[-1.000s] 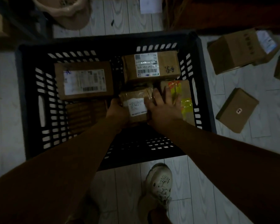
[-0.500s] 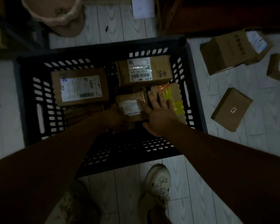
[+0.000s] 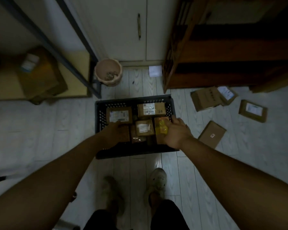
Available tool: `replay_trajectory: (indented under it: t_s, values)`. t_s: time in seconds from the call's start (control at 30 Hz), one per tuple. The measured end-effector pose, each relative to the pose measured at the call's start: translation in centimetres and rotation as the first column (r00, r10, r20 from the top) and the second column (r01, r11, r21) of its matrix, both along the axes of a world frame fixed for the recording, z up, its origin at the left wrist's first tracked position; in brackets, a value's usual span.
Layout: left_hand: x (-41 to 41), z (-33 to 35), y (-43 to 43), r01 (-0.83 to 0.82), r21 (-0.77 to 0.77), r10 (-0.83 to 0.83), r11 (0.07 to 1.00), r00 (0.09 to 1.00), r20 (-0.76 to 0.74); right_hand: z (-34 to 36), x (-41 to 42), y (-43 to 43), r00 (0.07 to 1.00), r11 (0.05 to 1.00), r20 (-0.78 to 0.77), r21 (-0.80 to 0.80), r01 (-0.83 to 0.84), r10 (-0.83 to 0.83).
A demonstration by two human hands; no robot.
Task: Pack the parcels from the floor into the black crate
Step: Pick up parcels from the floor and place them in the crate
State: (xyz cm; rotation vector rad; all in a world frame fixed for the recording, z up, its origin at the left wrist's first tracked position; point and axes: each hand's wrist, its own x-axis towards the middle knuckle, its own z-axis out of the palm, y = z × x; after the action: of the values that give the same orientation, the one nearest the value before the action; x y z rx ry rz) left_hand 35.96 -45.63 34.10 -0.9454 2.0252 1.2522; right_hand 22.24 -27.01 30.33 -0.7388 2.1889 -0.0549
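Observation:
The black crate (image 3: 133, 99) stands on the pale plank floor in front of my feet. Several brown parcels lie in it: a labelled one at the left (image 3: 119, 115), one at the back right (image 3: 150, 109), a small one in the middle (image 3: 144, 127) and one with yellow tape (image 3: 161, 128). My left hand (image 3: 113, 131) hovers over the crate's left side, its fingertips near the left parcel and holding nothing. My right hand (image 3: 176, 132) hangs loosely over the crate's right side, beside the yellow-taped parcel. On the floor to the right lie a flat parcel (image 3: 212, 134), a labelled parcel (image 3: 253, 111) and a larger box (image 3: 204, 98).
A pink bin (image 3: 108, 72) stands behind the crate by a white cabinet (image 3: 140, 30). A dark wooden shelf unit (image 3: 223, 55) rises at the back right. At the left a metal rack (image 3: 70, 52) holds a cardboard box (image 3: 38, 72). My shoes (image 3: 157, 180) are just before the crate.
Both hands have let go of the small middle parcel and drawn back and apart. The view has risen well away from the crate, so more of the room shows.

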Motion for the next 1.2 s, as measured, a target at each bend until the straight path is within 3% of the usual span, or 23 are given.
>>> replay_trajectory:
  t_s: [0.1, 0.3, 0.47, 0.6, 0.8, 0.93, 1.2]
  values:
    - [3.6, 4.2, 0.1, 0.104, -0.096, -0.111, 0.99, 0.991, -0.069, 6.5, 1.6, 1.8, 1.0, 0.999, -0.02, -0.036, 0.023, -0.024]
    - [7.1, 10.8, 1.3, 0.21, -0.265, -0.229, 0.941, 0.972, -0.044, 16.4, 5.6, 5.0, 0.985, 0.983, -0.122, -0.151, 0.103, -0.122]
    - [9.5, 17.2, 3.7, 0.15, -0.355, -0.183, 0.923, 0.981, -0.062, 21.5, 9.0, 8.0, 0.956, 0.982, -0.245, -0.137, 0.129, -0.159]
    - [9.6, 20.7, 5.1, 0.176, -0.364, -0.237, 0.915, 0.962, -0.132, 24.8, 9.9, 11.2, 0.947, 0.987, -0.286, -0.103, 0.122, -0.147]
    - [4.4, 26.2, 12.7, 0.263, -0.427, -0.385, 0.865, 0.895, -0.228, 30.1, 8.2, 19.2, 0.885, 0.982, -0.426, -0.104, 0.157, -0.187]
    - [-2.2, 27.7, 22.1, 0.375, -0.385, -0.494, 0.843, 0.824, -0.278, 32.0, 5.5, 28.0, 0.832, 0.963, -0.487, -0.09, 0.253, -0.264]
    - [-12.8, 27.6, 41.3, 0.484, -0.317, -0.572, 0.815, 0.757, -0.315, 34.0, -1.1, 47.8, 0.782, 0.898, -0.469, -0.059, 0.436, -0.41]
